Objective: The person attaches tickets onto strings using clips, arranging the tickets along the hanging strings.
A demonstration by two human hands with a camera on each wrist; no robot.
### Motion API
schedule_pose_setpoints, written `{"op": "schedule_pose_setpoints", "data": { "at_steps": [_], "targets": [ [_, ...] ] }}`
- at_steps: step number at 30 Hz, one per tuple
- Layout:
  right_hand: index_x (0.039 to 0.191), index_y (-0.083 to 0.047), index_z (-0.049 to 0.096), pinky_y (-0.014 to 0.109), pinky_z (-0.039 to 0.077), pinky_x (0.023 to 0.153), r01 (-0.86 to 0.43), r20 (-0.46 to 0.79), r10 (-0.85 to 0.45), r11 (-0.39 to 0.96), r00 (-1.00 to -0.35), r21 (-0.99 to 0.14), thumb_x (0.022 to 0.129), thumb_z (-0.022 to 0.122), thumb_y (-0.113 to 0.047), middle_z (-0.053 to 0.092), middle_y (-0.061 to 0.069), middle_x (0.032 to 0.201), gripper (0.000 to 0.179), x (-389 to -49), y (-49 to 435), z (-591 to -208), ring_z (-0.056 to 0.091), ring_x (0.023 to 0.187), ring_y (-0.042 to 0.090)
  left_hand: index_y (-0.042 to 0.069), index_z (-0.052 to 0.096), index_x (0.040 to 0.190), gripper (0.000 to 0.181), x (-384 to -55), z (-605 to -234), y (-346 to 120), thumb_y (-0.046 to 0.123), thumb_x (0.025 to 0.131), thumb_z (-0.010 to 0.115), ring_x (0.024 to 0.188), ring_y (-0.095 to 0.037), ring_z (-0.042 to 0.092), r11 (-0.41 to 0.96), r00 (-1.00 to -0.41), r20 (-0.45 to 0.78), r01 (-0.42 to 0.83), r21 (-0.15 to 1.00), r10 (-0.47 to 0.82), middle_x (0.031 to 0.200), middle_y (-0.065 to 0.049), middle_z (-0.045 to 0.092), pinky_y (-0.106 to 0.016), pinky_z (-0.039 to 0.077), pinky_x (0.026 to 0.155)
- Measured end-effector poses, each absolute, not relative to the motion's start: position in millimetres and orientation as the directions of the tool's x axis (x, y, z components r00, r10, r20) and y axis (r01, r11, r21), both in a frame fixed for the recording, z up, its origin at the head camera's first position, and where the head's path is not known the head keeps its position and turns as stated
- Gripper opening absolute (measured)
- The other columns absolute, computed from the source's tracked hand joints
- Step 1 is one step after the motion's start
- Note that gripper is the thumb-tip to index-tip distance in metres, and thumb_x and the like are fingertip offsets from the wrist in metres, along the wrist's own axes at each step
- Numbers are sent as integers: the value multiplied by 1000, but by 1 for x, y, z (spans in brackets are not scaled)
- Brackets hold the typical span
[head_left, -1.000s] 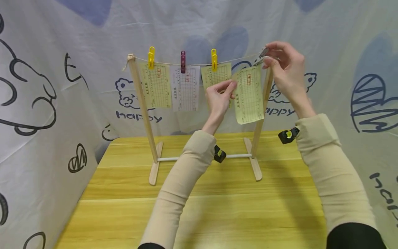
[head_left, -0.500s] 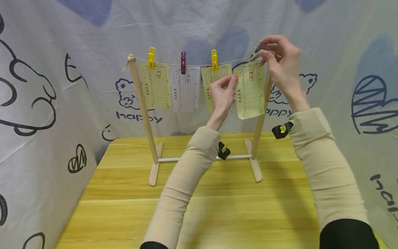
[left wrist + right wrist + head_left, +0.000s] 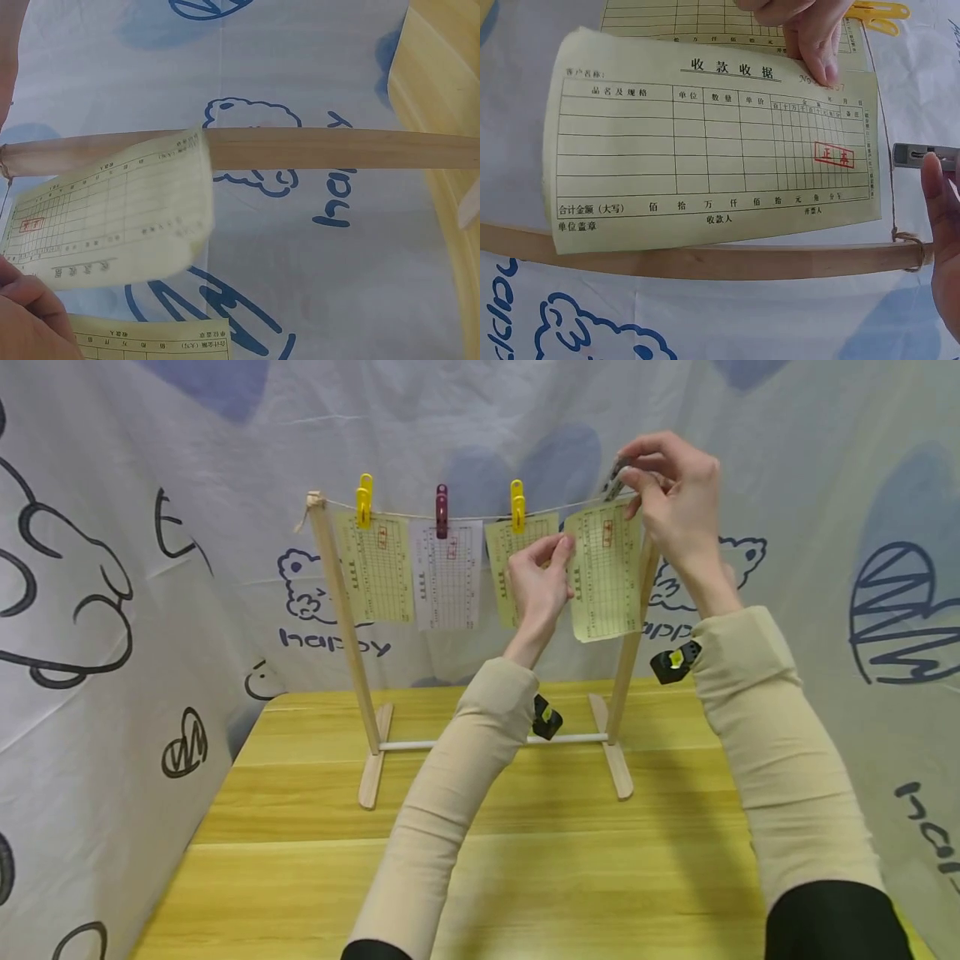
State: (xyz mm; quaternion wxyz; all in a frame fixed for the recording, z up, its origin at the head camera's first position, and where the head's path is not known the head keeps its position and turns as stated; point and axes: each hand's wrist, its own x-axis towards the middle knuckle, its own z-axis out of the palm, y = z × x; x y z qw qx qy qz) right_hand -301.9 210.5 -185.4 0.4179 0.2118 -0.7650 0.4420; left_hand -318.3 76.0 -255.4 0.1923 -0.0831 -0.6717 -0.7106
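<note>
My left hand (image 3: 542,578) pinches the upper left edge of a pale yellow receipt slip (image 3: 607,577), which is upright before the right post. In the right wrist view its printed grid and red stamp (image 3: 834,155) face the camera. My right hand (image 3: 678,502) pinches a grey clothespin (image 3: 915,155) between thumb and fingers. The clothespin's tip is at the string (image 3: 892,202), just above the slip's top edge. In the right wrist view a small gap separates tip and slip. The left wrist view shows the slip's lower edge hanging loose, slightly curled.
A wooden rack with a left post (image 3: 345,627) and right post (image 3: 624,685) stands on the wood-grain table (image 3: 600,860). On its string hang a yellow slip (image 3: 375,568), a white slip (image 3: 447,585) and another yellow slip (image 3: 504,552), under yellow and dark red clothespins (image 3: 442,512).
Both hands have risen slightly, lifting the slip toward the string. The right hand has moved left with the clothespin, which now points more steeply down.
</note>
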Motion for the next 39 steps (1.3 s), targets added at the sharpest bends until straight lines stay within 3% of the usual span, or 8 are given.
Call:
{"op": "schedule_pose_setpoints", "data": {
  "at_steps": [6, 12, 22, 28, 39],
  "targets": [
    [114, 4, 68, 12, 48, 53, -660, 813, 34, 565, -582, -496, 99, 60, -2, 72, 20, 112, 19, -302, 207, -181, 61, 72, -5, 5, 76, 111, 23, -319, -254, 76, 22, 98, 66, 36, -2, 44, -6, -915, 369, 375, 927, -166, 105, -10, 78, -18, 42, 38],
    [117, 3, 67, 13, 50, 53, -616, 770, 48, 568, -637, -545, 99, 59, -3, 71, 19, 117, 21, -301, 205, -178, 61, 75, -6, 6, 76, 111, 23, -321, -252, 75, 22, 98, 66, 37, -3, 44, -12, -919, 356, 363, 932, -168, 105, -8, 78, -18, 43, 38],
    [119, 3, 67, 12, 50, 53, -572, 736, 68, 582, -673, -577, 100, 59, -4, 70, 18, 120, 22, -303, 201, -175, 61, 82, -7, 8, 77, 111, 23, -323, -249, 76, 24, 98, 66, 37, -4, 45, 8, -926, 332, 336, 942, -178, 104, -6, 78, -19, 44, 39],
    [119, 3, 67, 12, 50, 51, -531, 691, 93, 569, -717, -627, 99, 59, -2, 69, 21, 122, 22, -306, 201, -173, 61, 78, -5, 8, 77, 111, 23, -324, -247, 77, 23, 98, 66, 36, -4, 45, 2, -928, 322, 328, 945, -188, 105, -7, 78, -19, 44, 38],
    [121, 0, 67, 11, 49, 50, -491, 679, 84, 627, -729, -604, 101, 58, -4, 68, 18, 123, 23, -307, 199, -172, 58, 78, -6, 7, 76, 114, 25, -326, -245, 74, 23, 98, 66, 36, -3, 45, -26, -941, 301, 308, 951, -153, 107, -8, 77, -18, 43, 38]
  ]
}}
